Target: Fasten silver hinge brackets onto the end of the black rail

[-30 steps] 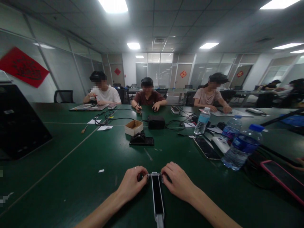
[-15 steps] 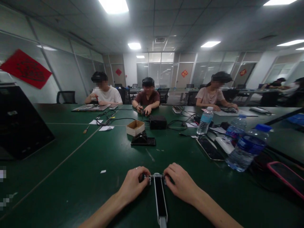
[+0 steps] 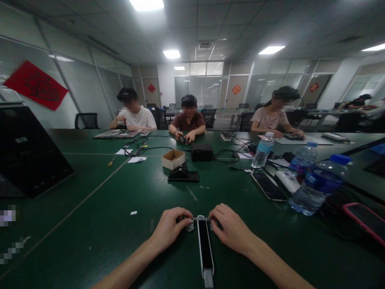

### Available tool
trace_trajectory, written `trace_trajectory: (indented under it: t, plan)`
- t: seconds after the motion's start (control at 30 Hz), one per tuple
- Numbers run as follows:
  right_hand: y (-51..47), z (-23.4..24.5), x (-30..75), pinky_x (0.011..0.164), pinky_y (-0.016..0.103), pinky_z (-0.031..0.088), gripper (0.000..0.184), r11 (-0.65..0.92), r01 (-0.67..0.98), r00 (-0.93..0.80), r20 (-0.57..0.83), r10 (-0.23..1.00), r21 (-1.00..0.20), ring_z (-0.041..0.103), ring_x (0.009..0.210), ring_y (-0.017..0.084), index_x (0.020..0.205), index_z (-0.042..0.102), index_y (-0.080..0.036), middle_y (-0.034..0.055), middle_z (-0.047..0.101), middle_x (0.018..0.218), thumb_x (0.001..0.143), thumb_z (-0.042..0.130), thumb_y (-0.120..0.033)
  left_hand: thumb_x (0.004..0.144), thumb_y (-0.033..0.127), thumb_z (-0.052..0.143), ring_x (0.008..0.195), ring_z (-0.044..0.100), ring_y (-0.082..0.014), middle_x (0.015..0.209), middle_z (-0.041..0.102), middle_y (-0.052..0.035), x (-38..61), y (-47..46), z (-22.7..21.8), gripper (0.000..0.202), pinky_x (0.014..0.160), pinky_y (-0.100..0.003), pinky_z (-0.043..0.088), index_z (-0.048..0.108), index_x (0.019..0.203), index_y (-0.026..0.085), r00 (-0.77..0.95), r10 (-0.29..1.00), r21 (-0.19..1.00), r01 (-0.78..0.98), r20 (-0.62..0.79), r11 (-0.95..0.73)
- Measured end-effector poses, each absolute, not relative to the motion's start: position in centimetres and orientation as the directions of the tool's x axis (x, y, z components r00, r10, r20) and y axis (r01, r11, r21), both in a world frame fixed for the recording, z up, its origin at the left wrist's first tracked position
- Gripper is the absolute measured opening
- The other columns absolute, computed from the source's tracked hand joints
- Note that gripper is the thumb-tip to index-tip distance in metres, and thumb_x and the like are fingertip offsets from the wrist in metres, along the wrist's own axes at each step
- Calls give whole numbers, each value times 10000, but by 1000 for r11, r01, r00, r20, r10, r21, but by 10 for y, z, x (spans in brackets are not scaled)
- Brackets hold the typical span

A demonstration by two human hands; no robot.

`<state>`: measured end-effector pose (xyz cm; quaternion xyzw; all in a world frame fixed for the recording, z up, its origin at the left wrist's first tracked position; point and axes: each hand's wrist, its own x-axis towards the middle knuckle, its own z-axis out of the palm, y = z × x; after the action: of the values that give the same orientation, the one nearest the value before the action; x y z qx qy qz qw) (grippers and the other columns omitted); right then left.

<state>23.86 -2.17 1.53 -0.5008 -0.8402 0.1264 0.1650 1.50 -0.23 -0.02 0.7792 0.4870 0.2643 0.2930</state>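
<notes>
Head view: both hands on a slim black-and-silver bar (image 3: 205, 249), bottom centre of the frame.
The left hand (image 3: 170, 229) and right hand (image 3: 231, 229) close their fingers (image 3: 185, 222) on the bar's far end from either side, over the green desk (image 3: 90, 224), near a small white paper scrap (image 3: 133, 212).

Glossy bar (image 3: 205, 245), probably plastic, matt green tabletop (image 3: 90, 241)
</notes>
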Motion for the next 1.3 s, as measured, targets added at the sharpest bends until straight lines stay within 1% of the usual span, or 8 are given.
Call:
trace_trajectory:
  t: [0.2, 0.33, 0.47, 0.6, 0.77, 0.83, 1.0, 1.3]
  plan:
    - [-22, 18, 238, 768, 342, 485, 181, 451, 793, -445, 117, 888, -409, 555, 860, 186, 941, 624, -158, 69, 611, 959, 888, 455, -122, 848, 272, 574, 788, 636, -173, 883, 722, -3, 17, -1, -1, 174, 721, -245, 457, 706, 936, 200, 390, 914, 746, 576, 109, -335]
    - [-21, 19, 239, 789, 344, 482, 183, 465, 781, -468, 104, 878, -418, 552, 878, 187, 954, 621, -153, 71, 609, 966, 892, 453, -117, 853, 256, 569, 782, 628, -171, 888, 717, -3, 19, -3, 1, 169, 731, -246, 455, 696, 953, 204, 395, 913, 711, 613, 101, -344]
    - [-19, 20, 245, 769, 328, 490, 189, 471, 769, -486, 83, 870, -432, 559, 879, 178, 1010, 628, -187, 57, 605, 1000, 912, 466, -181, 859, 247, 569, 772, 614, -172, 886, 703, -3, 18, -4, -1, 164, 726, -252, 446, 689, 964, 209, 410, 901, 675, 626, 143, -392]
    - [-13, 27, 262, 783, 345, 493, 218, 465, 801, -487, 40, 872, -378, 568, 910, 196, 1080, 628, -191, 66, 606, 1034, 921, 490, -247, 862, 242, 567, 747, 602, -173, 875, 688, -6, 18, -5, -3, 164, 700, -255, 444, 678, 977, 206, 417, 892, 651, 631, 174, -422]
    - [2, 25, 296, 841, 385, 473, 231, 416, 873, -386, 161, 908, -254, 571, 939, 215, 1072, 632, -158, 95, 615, 1032, 922, 468, -219, 868, 277, 551, 722, 588, -176, 872, 670, -15, 18, -7, -1, 197, 689, -269, 451, 665, 1012, 203, 416, 893, 630, 650, 172, -424]
    - [6, 20, 304, 835, 393, 476, 241, 390, 890, -356, 173, 918, -237, 574, 941, 224, 1086, 629, -157, 102, 614, 1037, 921, 473, -236, 867, 270, 542, 716, 585, -175, 870, 665, -19, 18, -7, -2, 207, 685, -270, 451, 659, 1022, 197, 419, 891, 622, 655, 173, -429]
    - [7, 8, 300, 823, 384, 494, 282, 343, 905, -327, 103, 939, -252, 584, 962, 233, 1162, 611, -182, 106, 594, 1101, 912, 498, -249, 863, 242, 523, 736, 583, -174, 885, 661, -18, 16, -5, -6, 219, 698, -272, 453, 651, 1036, 203, 426, 886, 624, 645, 185, -440]
    - [9, 7, 294, 841, 341, 479, 178, 319, 875, -333, 24, 942, -363, 576, 946, 202, 1024, 615, -172, 87, 591, 1051, 920, 481, -222, 858, 216, 524, 744, 590, -168, 889, 664, -12, 17, -4, -8, 200, 726, -277, 465, 639, 1021, 198, 436, 878, 606, 650, 195, -458]
